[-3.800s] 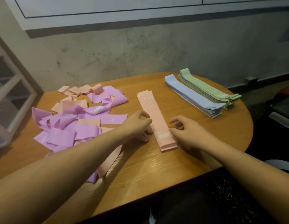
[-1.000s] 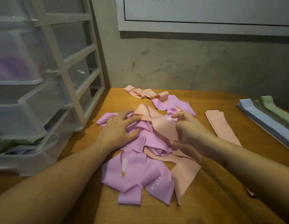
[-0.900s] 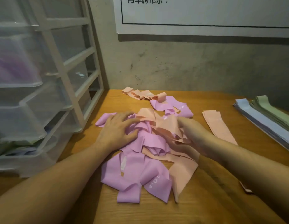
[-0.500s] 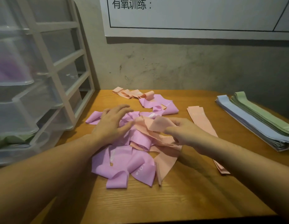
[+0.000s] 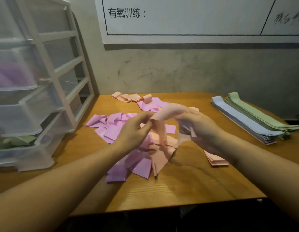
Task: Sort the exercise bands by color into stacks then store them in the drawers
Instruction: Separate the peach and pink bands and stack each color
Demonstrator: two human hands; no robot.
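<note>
- Head view, nearest first: both forearms reach in over the near edge of the wooden surface (image 5: pixel 187 186), meeting above the loose pile, a sensible spot for lifting one band out without dragging its neighbours along.
- The left hand (image 5: pixel 133 131) pinches one end of a peach band (image 5: pixel 168 113) between thumb and fingertips; the right hand (image 5: pixel 200 128) has its fingers curled round the other part. The band arches between them, raised off the pile, most likely so it can be pulled straight and flattened before stacking.
- Under the hands lies the unsorted pile (image 5: pixel 137 148), purple and peach bands crumpled over one another; these remain to be separated by colour.
- Just right of the pile, partly hidden by the right forearm, sits the peach stack (image 5: pixel 215 160), flat and squared, close enough that the held band needs only a short carry.
- Further back, a few more loose bands (image 5: pixel 133 98), peach and purple, lie near the wall.
- At the far right the blue stack (image 5: pixel 242 121) and green stack (image 5: pixel 259 114) lie side by side, touching, the green partly overlapping the blue; they look finished and parked out of the working area.
- At the left stands the drawer unit (image 5: pixel 36 97), its clear drawers pulled out, some already showing purple and green inside, presumably ready to receive the stacks.
</note>
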